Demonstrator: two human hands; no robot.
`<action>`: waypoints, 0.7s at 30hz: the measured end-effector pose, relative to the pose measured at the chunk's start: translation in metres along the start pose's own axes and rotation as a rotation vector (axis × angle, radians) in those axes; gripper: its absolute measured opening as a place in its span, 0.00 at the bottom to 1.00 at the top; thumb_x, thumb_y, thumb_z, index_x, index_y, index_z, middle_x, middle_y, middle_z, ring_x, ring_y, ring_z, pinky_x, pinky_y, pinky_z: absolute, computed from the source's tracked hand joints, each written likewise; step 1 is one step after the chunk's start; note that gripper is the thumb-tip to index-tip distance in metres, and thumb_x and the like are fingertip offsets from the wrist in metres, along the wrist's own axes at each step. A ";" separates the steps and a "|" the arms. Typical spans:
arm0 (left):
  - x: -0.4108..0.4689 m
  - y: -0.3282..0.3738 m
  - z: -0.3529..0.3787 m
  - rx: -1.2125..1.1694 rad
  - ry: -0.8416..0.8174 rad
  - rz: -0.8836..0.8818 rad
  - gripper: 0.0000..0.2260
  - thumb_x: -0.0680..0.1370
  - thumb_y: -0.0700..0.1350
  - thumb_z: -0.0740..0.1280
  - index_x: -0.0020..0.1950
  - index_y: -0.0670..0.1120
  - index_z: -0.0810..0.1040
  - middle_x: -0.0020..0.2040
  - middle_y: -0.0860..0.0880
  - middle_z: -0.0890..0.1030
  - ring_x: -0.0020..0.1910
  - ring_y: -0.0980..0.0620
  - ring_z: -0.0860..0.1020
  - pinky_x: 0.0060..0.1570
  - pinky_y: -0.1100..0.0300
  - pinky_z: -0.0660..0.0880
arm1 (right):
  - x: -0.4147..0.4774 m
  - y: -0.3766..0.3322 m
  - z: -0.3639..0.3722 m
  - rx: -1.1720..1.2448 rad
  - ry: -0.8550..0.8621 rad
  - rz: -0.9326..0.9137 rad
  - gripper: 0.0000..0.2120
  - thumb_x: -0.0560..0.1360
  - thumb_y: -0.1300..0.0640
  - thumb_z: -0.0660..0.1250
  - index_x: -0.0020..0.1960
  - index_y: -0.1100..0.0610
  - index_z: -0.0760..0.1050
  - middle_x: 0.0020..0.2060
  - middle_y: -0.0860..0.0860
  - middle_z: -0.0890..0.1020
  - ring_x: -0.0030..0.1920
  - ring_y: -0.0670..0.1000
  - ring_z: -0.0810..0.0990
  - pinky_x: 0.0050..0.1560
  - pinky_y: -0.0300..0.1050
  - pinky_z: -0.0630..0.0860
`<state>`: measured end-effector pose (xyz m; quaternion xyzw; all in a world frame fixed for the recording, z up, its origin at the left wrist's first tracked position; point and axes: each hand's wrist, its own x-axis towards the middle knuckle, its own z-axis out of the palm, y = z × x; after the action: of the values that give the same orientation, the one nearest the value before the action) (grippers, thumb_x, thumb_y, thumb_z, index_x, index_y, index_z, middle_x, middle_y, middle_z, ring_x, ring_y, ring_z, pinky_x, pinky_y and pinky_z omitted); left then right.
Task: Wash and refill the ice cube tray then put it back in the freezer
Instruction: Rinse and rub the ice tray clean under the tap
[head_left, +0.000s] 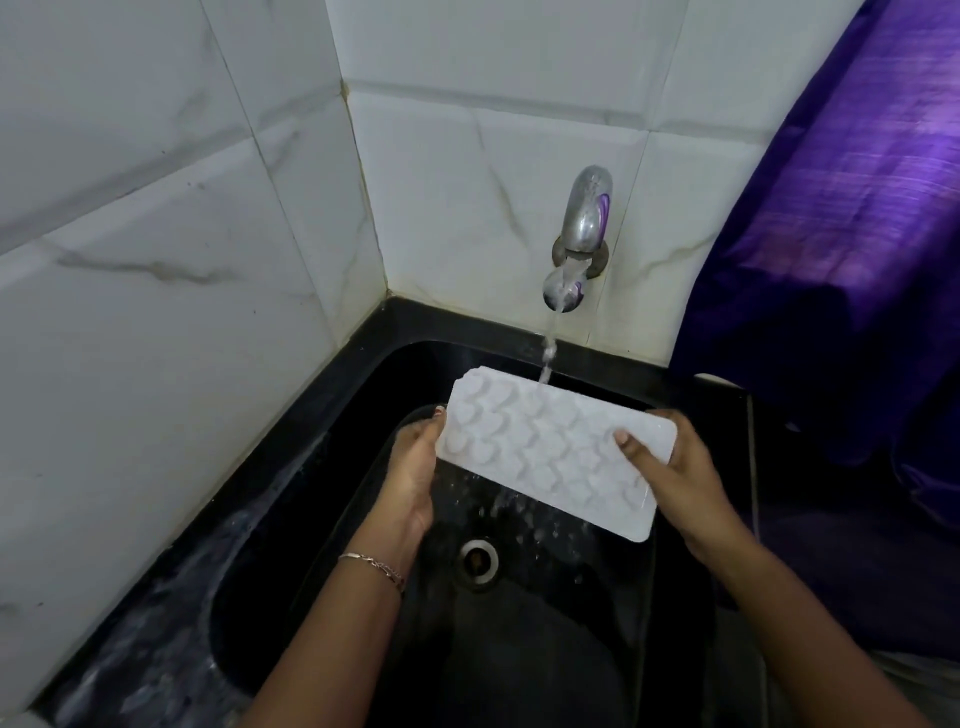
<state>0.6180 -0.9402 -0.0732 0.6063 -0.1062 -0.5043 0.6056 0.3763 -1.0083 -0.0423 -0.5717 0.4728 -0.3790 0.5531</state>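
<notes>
A white ice cube tray (545, 447) with heart-shaped cells hangs tilted over the black sink (545, 623). My left hand (413, 467) grips its left short end, fingers curled behind it. My right hand (670, 467) holds the right end, thumb on top among the cells and fingers under the edge. Water runs from the metal tap (582, 228) on the wall and lands on the tray's far edge. Drops splash below the tray.
The sink's drain (477, 558) lies under the tray. A black counter (156, 597), wet on the left, rims the sink. White marbled tiles (182, 234) cover the corner walls. A purple curtain (857, 234) hangs at the right.
</notes>
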 end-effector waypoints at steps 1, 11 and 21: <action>0.003 -0.002 -0.002 -0.026 0.009 0.003 0.19 0.76 0.53 0.69 0.57 0.38 0.78 0.50 0.42 0.85 0.45 0.47 0.85 0.36 0.61 0.79 | 0.005 -0.001 -0.003 0.031 0.003 0.059 0.16 0.71 0.46 0.70 0.54 0.50 0.72 0.51 0.50 0.82 0.48 0.47 0.83 0.43 0.43 0.80; -0.006 0.000 0.009 -0.291 -0.269 -0.162 0.19 0.81 0.52 0.60 0.62 0.39 0.77 0.58 0.38 0.82 0.56 0.41 0.82 0.53 0.45 0.80 | 0.052 0.007 -0.004 -0.398 -0.003 0.286 0.23 0.78 0.41 0.60 0.62 0.57 0.68 0.58 0.55 0.78 0.54 0.54 0.79 0.52 0.48 0.75; 0.007 -0.001 0.025 -0.296 -0.173 -0.071 0.15 0.82 0.50 0.61 0.52 0.41 0.81 0.50 0.39 0.85 0.45 0.44 0.84 0.48 0.48 0.79 | 0.036 0.001 0.082 -1.307 -0.027 -0.279 0.38 0.78 0.37 0.38 0.77 0.63 0.46 0.77 0.59 0.49 0.77 0.56 0.44 0.76 0.53 0.43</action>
<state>0.6026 -0.9609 -0.0715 0.4682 -0.0609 -0.5858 0.6587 0.4642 -1.0202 -0.0551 -0.8498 0.5199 -0.0751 0.0444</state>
